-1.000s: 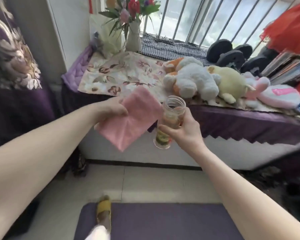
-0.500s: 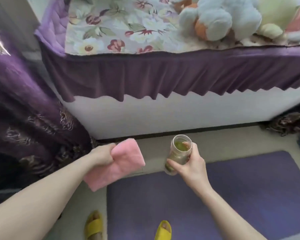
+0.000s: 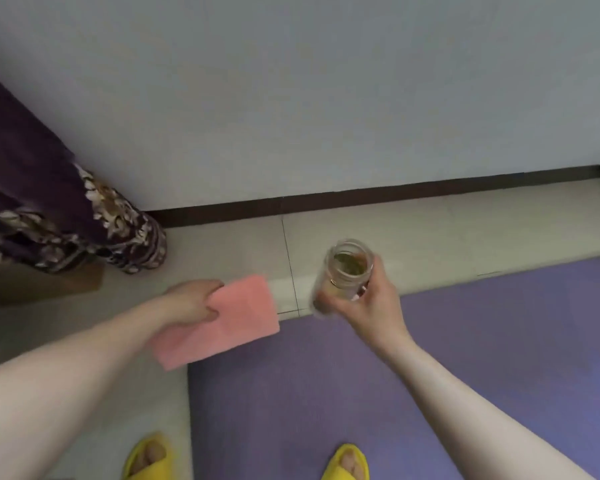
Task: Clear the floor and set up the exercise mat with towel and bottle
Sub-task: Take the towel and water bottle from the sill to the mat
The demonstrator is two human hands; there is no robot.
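Head view: left hand [image 3: 191, 301] grips the towel [image 3: 222, 323]; right hand [image 3: 368, 303] holds the bottle [image 3: 343, 271] above the mat [image 3: 465, 358].

Towel [image 3: 219, 322] left of bottle [image 3: 346, 273], both above mat's [image 3: 465, 358] far-left corner; wall [image 3: 309, 98] behind.

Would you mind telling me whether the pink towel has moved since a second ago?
Yes. The pink towel has come down from sill height to just above the purple mat's corner, left hand holding it.
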